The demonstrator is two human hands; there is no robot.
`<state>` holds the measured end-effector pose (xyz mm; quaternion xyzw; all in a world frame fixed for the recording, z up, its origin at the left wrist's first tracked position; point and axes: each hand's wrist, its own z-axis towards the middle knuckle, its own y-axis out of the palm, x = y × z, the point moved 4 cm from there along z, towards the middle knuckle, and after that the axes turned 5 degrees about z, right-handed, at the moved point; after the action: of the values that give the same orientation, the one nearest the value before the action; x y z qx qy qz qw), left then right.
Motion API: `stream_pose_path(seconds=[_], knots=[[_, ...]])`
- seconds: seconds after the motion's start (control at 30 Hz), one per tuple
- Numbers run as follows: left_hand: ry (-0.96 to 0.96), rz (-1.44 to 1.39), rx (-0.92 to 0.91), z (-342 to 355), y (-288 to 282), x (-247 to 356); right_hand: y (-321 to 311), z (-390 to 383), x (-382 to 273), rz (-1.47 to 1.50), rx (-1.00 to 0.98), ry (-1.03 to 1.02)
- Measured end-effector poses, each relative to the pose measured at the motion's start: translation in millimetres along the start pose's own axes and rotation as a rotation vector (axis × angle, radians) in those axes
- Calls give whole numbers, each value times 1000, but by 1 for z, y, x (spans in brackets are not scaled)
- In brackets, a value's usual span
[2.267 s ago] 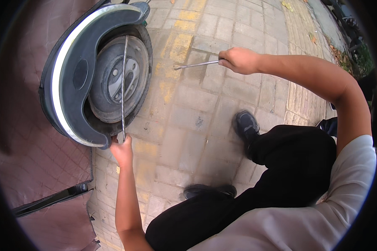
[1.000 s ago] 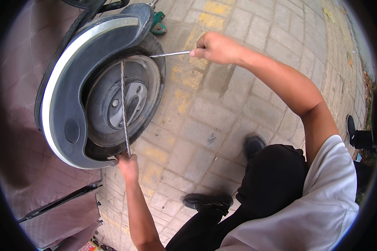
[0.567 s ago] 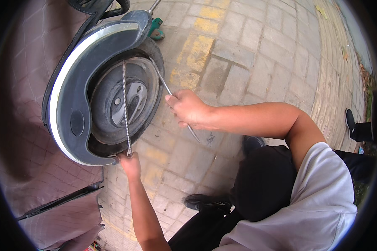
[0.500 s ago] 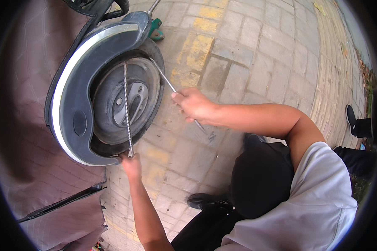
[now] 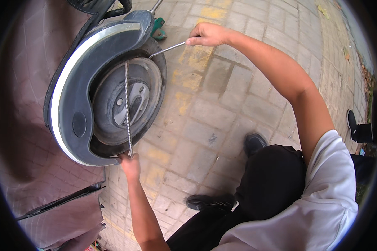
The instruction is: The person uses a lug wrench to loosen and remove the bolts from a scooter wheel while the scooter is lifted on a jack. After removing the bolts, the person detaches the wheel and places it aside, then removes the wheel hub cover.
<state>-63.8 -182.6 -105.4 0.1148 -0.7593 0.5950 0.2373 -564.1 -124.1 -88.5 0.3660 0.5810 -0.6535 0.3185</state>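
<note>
Front fender (image 5: pixel 74 94) hides part of the tyre (image 5: pixel 109 147)
The left hand's (image 5: pixel 130 166) fingertips are hidden; the dark border cuts off another person's leg (image 5: pixel 365 132).

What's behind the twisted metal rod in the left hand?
Behind the twisted rod are the dark wheel and its silver hub plate. The strip directly behind the rod is covered, as is whatever the left hand blocks.

Left grip (image 5: pixel 131 166) is clenched before an extended forearm (image 5: pixel 142 207); right grip (image 5: pixel 208 34) is clenched farther forward, elbow (image 5: pixel 303 98) bent.
</note>
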Motion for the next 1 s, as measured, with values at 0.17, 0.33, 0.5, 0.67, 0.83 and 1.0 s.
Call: stream_pose_path(seconds=[0.17, 0.33, 0.5, 0.67, 0.83, 1.0], knots=[[-13, -79, 41, -1, 4, 3, 34, -27, -2, 90, -44, 204], [-18, -100, -5, -2, 2, 2, 72, -51, -22, 156, 62, 412], [-35, -19, -16, -4, 0, 5, 120, -71, -47, 1118, -254, 783], [-44, 17, -20, -6, 2, 9, 185, -66, -103, 1568, 104, 770], [-55, 71, -61, 1, -8, 4, 222, -15, -137, 1399, 178, 577], [-57, 83, -120, -13, -2, 18, 214, -11, -99, 1041, -344, 663]])
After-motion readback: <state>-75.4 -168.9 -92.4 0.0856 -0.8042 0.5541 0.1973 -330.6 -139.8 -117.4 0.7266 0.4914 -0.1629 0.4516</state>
